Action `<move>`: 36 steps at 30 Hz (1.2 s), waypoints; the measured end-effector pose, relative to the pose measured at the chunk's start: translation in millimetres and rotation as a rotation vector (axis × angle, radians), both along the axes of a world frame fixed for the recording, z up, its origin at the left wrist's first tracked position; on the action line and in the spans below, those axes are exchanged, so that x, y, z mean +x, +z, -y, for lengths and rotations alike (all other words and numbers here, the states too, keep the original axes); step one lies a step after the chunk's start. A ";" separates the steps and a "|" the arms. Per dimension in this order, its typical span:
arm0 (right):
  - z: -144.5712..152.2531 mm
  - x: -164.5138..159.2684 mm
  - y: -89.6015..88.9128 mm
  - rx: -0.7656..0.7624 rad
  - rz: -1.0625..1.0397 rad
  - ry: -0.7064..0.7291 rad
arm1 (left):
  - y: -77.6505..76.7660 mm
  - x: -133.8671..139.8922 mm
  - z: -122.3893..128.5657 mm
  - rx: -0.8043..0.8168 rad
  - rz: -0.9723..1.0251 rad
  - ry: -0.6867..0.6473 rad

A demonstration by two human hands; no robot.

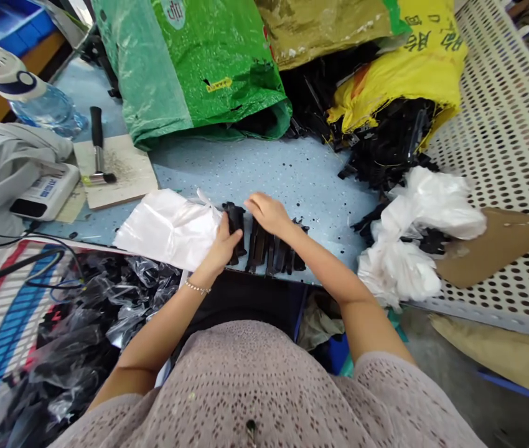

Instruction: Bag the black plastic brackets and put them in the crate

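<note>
My left hand (pixel 221 249) is closed around the lower left side of a black plastic part (pixel 235 227) at the front edge of the blue table. Just right of that part, my right hand (pixel 268 213) has its fingers curled together; whatever they may hold is hidden. Under and beside my right wrist lie several more black plastic parts (pixel 259 246) in a row along the edge. A white plastic bag (pixel 168 227) lies flat to the left, reaching up to my left hand.
Behind stand a green sack (pixel 218 56) and a yellow sack (pixel 399 74) spilling black parts (pixel 386 143). A brush (pixel 98 146) rests on a board (pixel 124 180) at left, near a water bottle (pixel 35 93) and a scale (pixel 47 190). White bags (pixel 404 261) lie right; bagged black parts (pixel 91 348) sit below left.
</note>
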State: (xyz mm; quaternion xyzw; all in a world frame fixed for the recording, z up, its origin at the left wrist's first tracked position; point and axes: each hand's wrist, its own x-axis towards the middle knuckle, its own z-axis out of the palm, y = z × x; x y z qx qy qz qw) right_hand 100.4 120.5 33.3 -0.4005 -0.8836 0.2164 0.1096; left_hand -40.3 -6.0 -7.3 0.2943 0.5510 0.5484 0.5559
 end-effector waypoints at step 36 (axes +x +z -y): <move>1.2 -1.0 27.1 0.295 -0.357 0.154 | 64.1 -4.9 1.3 0.002 0.469 -0.003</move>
